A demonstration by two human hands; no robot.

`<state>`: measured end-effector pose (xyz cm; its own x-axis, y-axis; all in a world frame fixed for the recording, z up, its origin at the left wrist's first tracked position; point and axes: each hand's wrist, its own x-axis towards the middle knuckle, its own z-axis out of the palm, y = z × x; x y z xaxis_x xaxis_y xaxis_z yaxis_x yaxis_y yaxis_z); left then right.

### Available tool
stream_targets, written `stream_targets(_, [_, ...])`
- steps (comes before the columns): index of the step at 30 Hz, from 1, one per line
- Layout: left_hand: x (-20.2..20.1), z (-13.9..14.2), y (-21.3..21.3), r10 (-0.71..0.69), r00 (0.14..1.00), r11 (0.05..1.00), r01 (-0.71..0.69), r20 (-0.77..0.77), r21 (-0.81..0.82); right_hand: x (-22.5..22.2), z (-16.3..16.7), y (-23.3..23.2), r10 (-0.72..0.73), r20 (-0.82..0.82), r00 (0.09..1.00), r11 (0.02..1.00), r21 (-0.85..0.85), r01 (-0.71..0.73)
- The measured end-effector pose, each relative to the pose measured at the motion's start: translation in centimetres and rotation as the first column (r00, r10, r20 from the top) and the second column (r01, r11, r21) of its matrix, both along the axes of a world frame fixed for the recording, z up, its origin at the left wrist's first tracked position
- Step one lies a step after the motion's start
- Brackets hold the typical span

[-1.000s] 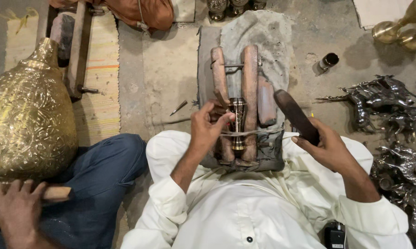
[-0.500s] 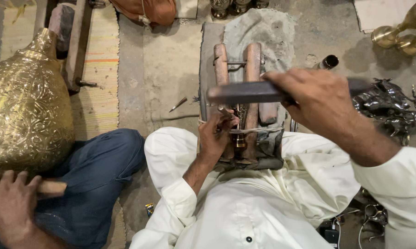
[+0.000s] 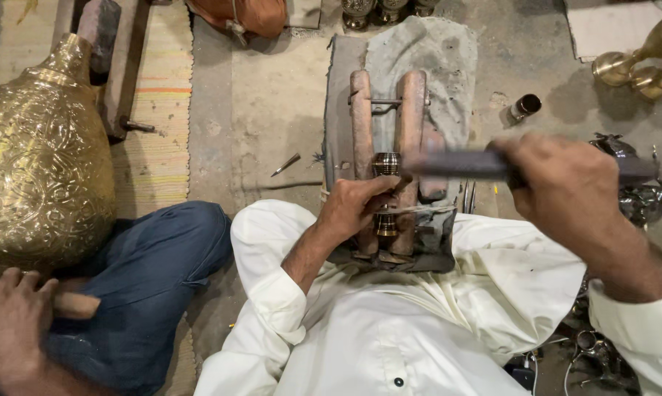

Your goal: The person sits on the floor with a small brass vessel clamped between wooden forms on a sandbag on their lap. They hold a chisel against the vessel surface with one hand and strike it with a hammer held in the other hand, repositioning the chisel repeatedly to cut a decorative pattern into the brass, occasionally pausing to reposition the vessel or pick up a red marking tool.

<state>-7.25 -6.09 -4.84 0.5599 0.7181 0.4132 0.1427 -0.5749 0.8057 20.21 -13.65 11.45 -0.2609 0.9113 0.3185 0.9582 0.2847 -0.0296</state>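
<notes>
A small turned brass piece (image 3: 387, 164) is clamped upright between two reddish wooden bars (image 3: 360, 110) on a grey padded block in front of my lap. My left hand (image 3: 353, 209) rests on the bars, fingers closed around the brass piece's middle. Whether it also pinches a thin tool I cannot tell. My right hand (image 3: 565, 187) is raised at the right, shut on a long dark bar (image 3: 455, 165). The bar is motion-blurred, and its far end sits just right of the brass piece's top.
At left, another person's hand (image 3: 12, 323) holds a wooden handle beside a large embossed brass vessel (image 3: 38, 154); their blue trouser leg (image 3: 155, 271) touches my side. A pointed metal tool (image 3: 287, 164) lies on the floor. A small cylinder (image 3: 525, 106), brass goblets (image 3: 639, 66) and metal parts (image 3: 639, 202) are at right.
My right hand lifted the dark bar from low on the right, swung it over the wooden bars, and its end is now down beside the brass piece. My left hand stayed on the piece.
</notes>
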Motion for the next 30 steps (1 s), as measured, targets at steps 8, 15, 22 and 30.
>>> stream_targets(8, [0.4, -1.4, -0.1, 0.04, 0.99, 0.986, -0.018, 0.132, -0.166, 1.1, -0.7, -1.2, -0.217, -0.095, 0.971, 0.968, -0.15, 0.202])
stream_targets(15, [0.2, -0.8, -0.1, 0.054, 0.998, 0.998, -0.053, 0.033, -0.044, 0.2, 0.2, -0.2, -0.004, -0.064, 0.998, 0.998, 0.059, 0.008])
stream_targets(22, [0.2, 0.1, 0.4, -0.026, 0.999, 0.998, 0.028, -0.042, 0.054, 0.6, -0.2, -0.7, -0.083, 0.244, 0.966, 0.989, -0.102, 0.111])
stream_targets(30, [-0.2, -1.3, -0.7, 0.107, 0.954, 0.926, 0.007, 0.281, -0.377, 0.9, 0.4, -0.9, -0.071, 0.22, 0.973, 0.976, -0.184, 0.113])
